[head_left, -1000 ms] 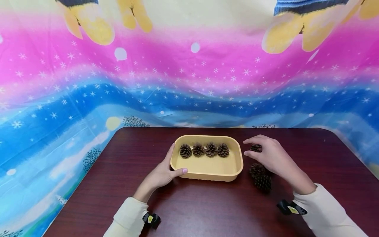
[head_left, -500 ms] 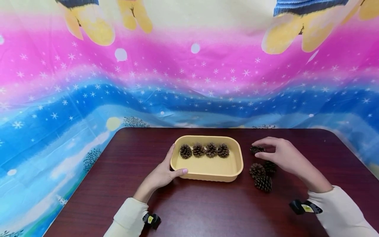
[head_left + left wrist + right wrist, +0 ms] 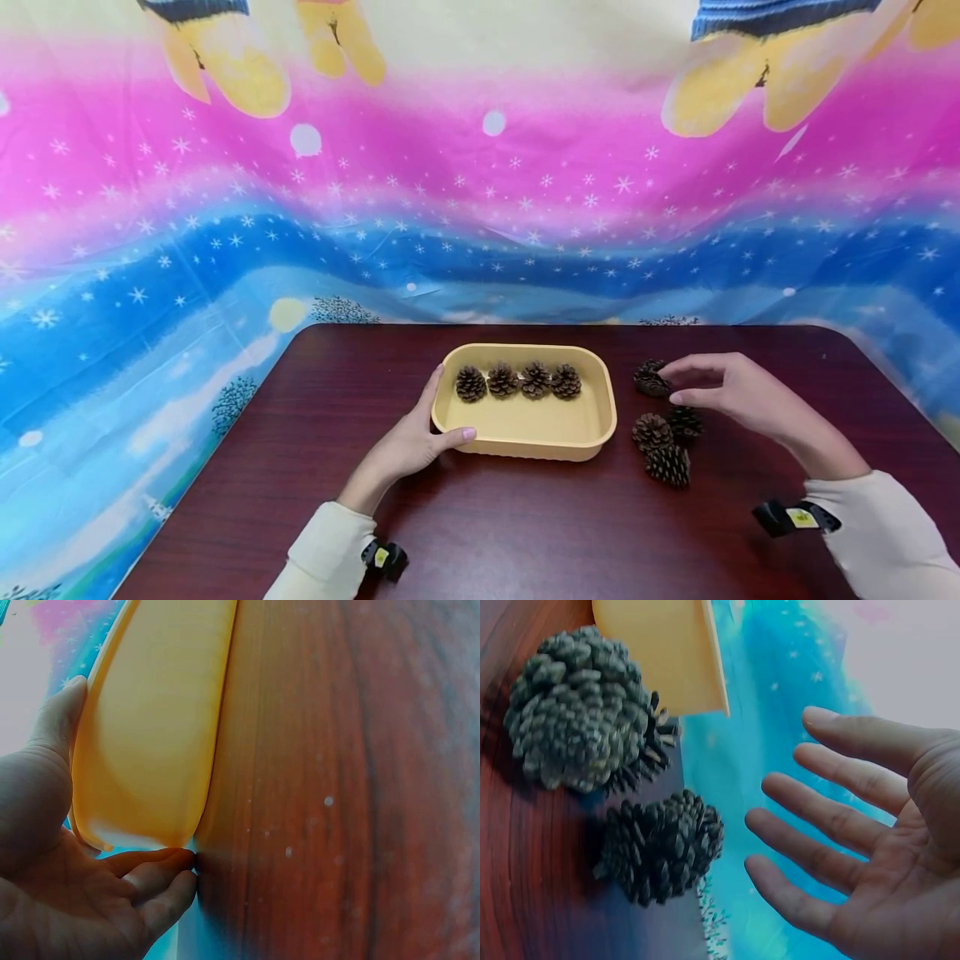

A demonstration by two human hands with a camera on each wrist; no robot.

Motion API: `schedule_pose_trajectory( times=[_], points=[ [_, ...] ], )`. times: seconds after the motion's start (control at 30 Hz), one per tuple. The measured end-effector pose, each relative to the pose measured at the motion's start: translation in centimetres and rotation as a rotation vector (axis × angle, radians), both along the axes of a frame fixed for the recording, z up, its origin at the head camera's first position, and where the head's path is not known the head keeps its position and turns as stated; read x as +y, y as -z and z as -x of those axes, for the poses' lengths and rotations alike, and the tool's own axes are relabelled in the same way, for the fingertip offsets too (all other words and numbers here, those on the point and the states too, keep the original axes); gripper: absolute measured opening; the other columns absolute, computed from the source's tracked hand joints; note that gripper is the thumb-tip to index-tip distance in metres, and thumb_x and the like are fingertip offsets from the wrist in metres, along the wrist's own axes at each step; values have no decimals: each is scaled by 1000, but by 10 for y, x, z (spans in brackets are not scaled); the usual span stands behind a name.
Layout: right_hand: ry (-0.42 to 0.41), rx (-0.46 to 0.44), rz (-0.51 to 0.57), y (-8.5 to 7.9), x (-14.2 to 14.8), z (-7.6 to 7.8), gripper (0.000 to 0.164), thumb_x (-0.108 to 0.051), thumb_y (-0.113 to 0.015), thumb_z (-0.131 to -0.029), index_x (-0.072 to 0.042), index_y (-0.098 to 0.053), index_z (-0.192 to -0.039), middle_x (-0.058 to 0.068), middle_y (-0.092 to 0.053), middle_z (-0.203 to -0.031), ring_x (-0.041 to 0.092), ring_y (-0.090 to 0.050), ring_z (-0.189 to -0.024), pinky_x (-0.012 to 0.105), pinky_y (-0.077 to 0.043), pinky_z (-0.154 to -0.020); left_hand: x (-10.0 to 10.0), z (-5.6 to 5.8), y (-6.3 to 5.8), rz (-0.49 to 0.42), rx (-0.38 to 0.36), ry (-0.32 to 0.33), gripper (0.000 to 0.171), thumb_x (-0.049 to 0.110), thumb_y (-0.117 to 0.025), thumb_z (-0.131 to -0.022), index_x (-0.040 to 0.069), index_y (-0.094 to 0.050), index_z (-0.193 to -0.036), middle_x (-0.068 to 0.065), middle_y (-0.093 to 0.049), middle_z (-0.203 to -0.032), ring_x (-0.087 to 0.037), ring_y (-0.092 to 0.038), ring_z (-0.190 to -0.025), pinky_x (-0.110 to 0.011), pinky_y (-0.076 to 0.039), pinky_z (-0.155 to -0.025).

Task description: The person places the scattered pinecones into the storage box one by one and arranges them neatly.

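My left hand holds the left end of a yellow rectangular plastic tray. Its thumb lies over the near rim and its fingers are along the end wall, as the left wrist view also shows. Inside the tray, several brown pine cones stand in a row along the far side. My right hand hovers with spread fingers over the loose cones to the right of the tray and holds nothing. Nearest to its fingertips is one pine cone; in the right wrist view the palm and fingers are plainly apart from the cones.
Three more pine cones lie close together on the dark red-brown table, right of the tray. Behind the table's far edge hangs a pink and blue snowflake cloth. A small black camera sits on each wrist.
My right hand has drawn back to the right, uncovering the far loose pine cone and those nearer me. The left hand and the tray have kept their place.
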State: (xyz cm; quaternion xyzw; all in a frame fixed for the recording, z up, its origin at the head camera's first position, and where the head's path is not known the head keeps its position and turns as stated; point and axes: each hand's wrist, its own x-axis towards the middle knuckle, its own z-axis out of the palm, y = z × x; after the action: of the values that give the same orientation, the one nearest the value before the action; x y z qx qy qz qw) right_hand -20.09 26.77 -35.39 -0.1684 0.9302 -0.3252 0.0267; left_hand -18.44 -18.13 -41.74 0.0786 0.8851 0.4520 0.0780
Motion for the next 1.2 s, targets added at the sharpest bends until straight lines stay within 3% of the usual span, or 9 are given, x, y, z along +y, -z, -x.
schedule_pose_trajectory(
  times=[0.2, 0.67, 1.2],
  points=[
    [-39, -42, 33, 7, 12, 4, 37, -24, -77, -97, -10, -72, -131, 13, -75, -126, -4, -65, -100, 24, -55, -81, 0, -1, -1, -3, 4, 2, 114, 44, -83, -90, 31, -3, -171, -20, -40, -165, -38, -53, -139, -60, -38, -116],
    [-88, -101, 86, 22, 29, 11, 36, -18, -75, -97, -5, -71, -131, 16, -75, -125, -2, -67, -104, 22, -55, -84, 0, 0, 0, -33, 1, 9, 114, 40, -83, -90, 30, -3, -171, -20, -38, -166, -36, -51, -141, -59, -36, -118],
    [-85, -172, 91, 43, 38, 22, 40, -15, -75, -96, 2, -68, -132, 20, -72, -129, -4, -66, -101, 22, -55, -82, 0, 0, 0, -17, 7, 4, 113, 41, -83, -90, 31, -3, -171, -20, -42, -164, -36, -56, -136, -59, -39, -115]
  ],
)
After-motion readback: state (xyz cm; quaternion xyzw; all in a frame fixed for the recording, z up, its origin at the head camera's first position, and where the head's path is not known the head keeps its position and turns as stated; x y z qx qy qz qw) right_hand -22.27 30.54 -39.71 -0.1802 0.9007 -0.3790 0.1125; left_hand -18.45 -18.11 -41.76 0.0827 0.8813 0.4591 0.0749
